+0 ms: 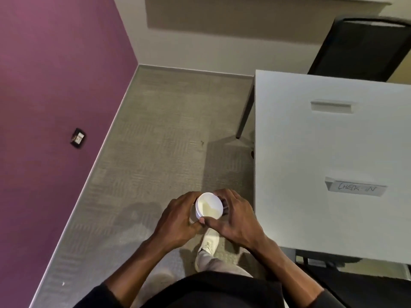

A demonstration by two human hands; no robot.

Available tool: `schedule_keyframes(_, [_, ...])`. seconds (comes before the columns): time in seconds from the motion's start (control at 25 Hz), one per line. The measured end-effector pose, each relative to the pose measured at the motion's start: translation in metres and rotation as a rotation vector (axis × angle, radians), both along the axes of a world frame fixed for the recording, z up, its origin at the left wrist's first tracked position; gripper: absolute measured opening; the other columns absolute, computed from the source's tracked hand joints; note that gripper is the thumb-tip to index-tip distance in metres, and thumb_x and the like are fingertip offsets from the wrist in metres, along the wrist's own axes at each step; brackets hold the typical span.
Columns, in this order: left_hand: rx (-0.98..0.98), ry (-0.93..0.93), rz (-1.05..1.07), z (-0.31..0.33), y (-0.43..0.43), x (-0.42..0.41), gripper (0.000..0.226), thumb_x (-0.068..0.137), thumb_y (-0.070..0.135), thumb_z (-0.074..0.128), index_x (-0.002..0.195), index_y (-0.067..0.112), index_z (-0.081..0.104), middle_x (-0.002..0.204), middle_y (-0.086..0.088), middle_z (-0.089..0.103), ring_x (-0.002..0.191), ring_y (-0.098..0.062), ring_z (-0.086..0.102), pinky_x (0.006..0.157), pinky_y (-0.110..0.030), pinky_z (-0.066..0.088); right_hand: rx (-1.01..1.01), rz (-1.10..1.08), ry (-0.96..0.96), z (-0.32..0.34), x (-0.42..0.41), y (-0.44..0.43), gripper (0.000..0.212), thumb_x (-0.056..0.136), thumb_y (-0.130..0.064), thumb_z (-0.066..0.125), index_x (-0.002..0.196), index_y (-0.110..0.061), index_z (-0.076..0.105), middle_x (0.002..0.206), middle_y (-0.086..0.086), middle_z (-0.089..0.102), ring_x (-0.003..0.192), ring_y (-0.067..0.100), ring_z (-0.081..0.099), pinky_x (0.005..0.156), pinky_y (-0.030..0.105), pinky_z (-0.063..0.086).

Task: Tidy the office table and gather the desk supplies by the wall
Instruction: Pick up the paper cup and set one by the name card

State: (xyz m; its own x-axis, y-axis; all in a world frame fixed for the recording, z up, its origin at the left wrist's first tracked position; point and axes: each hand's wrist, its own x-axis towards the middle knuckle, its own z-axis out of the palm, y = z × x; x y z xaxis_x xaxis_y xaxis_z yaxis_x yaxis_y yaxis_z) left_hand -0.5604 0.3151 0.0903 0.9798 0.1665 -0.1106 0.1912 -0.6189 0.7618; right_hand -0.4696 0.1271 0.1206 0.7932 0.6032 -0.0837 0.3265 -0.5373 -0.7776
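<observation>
- Both hands, left hand [178, 221] and right hand [231, 216], grasp a white cup [209, 207] beside the table [311, 152].
- Step: carrying it; next, probably setting it by the wall [55, 85].

Person seen from above, head-cam view. Black top [222, 290] fills the 6 o'clock edge of the view, with both sleeves pushed up near the elbows: left sleeve cuff [100, 295] at 7 o'clock, right sleeve cuff [329, 296] at 5 o'clock. Forearms bare, no watch or rings visible. Left hand [175, 221] and right hand [231, 216] bare, no gloves. Light grey trouser leg [211, 264] at centre-bottom. White shoe [210, 240] just above it, laces faintly visible.
</observation>
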Motion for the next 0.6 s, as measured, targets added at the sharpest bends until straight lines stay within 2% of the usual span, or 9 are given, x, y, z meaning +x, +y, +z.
schedule_keyframes(0.28, [0.015,0.007,-0.191,0.0,0.013,0.137,0.061,0.079,0.042,0.082,0.134,0.037,0.056,0.126,0.017,0.068,0.112,-0.008,0.066,0.092,-0.038,0.056,0.012,-0.18,-0.025,0.002,0.104,0.001,0.066,0.071,-0.068,0.083,0.116,-0.026,0.06,0.107,-0.015,0.065,0.093,0.006,0.065,0.076,0.034,0.059])
schedule_keyframes(0.4, [-0.019,0.016,-0.297,-0.002,0.022,0.193,0.061,0.078,0.038,0.085,0.132,0.036,0.057,0.123,0.019,0.068,0.108,0.0,0.063,0.087,-0.024,0.053,-0.019,-0.276,-0.033,-0.002,0.136,0.007,0.068,0.071,-0.073,0.079,0.116,-0.026,0.058,0.105,-0.014,0.065,0.089,0.005,0.065,0.073,0.033,0.059])
schedule_keyframes(0.6, [-0.04,0.047,-0.556,-0.009,0.033,0.292,0.066,0.076,0.036,0.086,0.135,0.031,0.057,0.127,0.014,0.069,0.112,-0.003,0.065,0.088,-0.013,0.051,-0.069,-0.517,-0.033,-0.005,0.183,0.014,0.069,0.071,-0.072,0.08,0.118,-0.027,0.058,0.109,-0.014,0.065,0.09,0.005,0.064,0.075,0.031,0.058])
